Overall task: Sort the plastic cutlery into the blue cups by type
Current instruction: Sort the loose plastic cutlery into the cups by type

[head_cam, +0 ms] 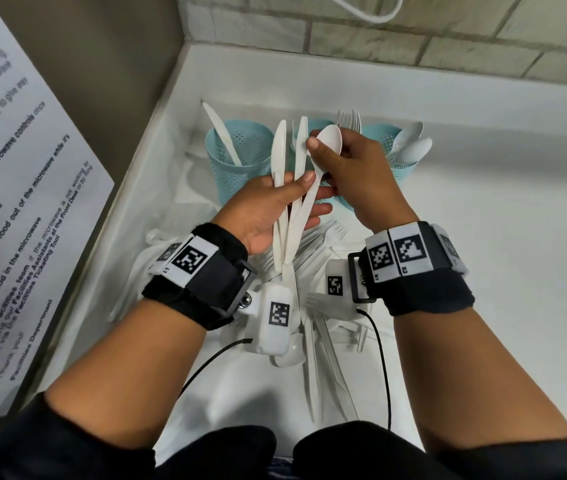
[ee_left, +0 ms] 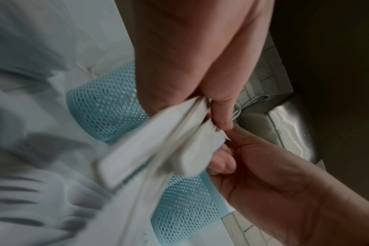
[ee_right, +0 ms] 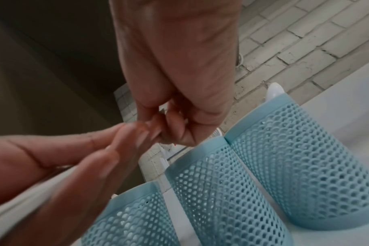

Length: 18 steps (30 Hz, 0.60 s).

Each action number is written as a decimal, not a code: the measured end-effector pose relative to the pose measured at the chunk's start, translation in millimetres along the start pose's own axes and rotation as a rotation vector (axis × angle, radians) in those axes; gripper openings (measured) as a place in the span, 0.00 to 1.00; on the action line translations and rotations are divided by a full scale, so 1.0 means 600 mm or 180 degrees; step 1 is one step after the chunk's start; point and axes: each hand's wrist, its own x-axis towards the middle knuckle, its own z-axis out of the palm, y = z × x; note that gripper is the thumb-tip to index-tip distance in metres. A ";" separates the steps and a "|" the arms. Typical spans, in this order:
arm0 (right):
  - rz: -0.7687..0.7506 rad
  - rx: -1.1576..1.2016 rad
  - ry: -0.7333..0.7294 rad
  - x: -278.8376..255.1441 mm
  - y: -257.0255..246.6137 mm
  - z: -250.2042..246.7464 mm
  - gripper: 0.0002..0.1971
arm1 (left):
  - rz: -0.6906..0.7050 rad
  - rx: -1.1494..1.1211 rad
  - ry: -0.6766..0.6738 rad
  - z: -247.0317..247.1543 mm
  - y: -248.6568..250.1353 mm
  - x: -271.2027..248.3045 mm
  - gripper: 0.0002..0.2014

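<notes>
While left hand (head_cam: pixel 268 206) grips knives (head_cam: pixel 287 174), right hand (head_cam: pixel 351 171) pinches spoon (head_cam: pixel 329 142).

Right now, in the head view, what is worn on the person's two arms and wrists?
Both forearms are bare, with black sleeves pushed up near the elbows. Each wrist has a black band carrying white square tags with black pixel codes. Under each wrist hangs a white camera box, also tagged, with a thin black cable running back. The hands wear no gloves.

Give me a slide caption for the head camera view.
Left hand holds two knives and a spoon fanned out; right hand pinches the spoon above three blue cups.
</notes>
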 end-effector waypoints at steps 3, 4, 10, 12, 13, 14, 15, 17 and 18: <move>0.0136 0.0245 -0.0099 0.004 0.004 0.002 0.07 | 0.0015 -0.0007 -0.0022 -0.003 0.000 0.005 0.07; 0.0149 0.0203 -0.0089 0.005 0.006 0.002 0.10 | 0.0027 -0.0018 -0.0008 -0.004 0.000 0.006 0.07; 0.0268 0.0037 0.0057 0.012 0.005 0.002 0.08 | 0.0021 -0.0069 0.0008 -0.013 0.001 0.015 0.08; 0.0321 0.0081 0.0041 0.014 0.003 0.002 0.07 | -0.0024 -0.0087 -0.0031 -0.015 0.002 0.017 0.09; 0.0324 0.0081 0.0026 0.015 0.002 0.001 0.08 | -0.0048 -0.0089 -0.0061 -0.015 0.003 0.017 0.10; 0.0310 0.0056 0.0012 0.016 0.002 0.000 0.09 | -0.0068 -0.0092 -0.0089 -0.014 0.004 0.017 0.10; 0.0287 0.0024 0.0007 0.017 0.002 -0.002 0.09 | -0.0084 -0.0097 -0.0121 -0.014 0.005 0.017 0.11; 0.0230 -0.0011 0.0066 0.018 0.003 -0.005 0.07 | -0.0100 -0.0096 -0.0164 -0.012 0.007 0.017 0.11; 0.0178 -0.0021 0.0127 0.019 0.003 -0.007 0.06 | -0.0107 -0.0097 -0.0172 -0.012 0.009 0.017 0.12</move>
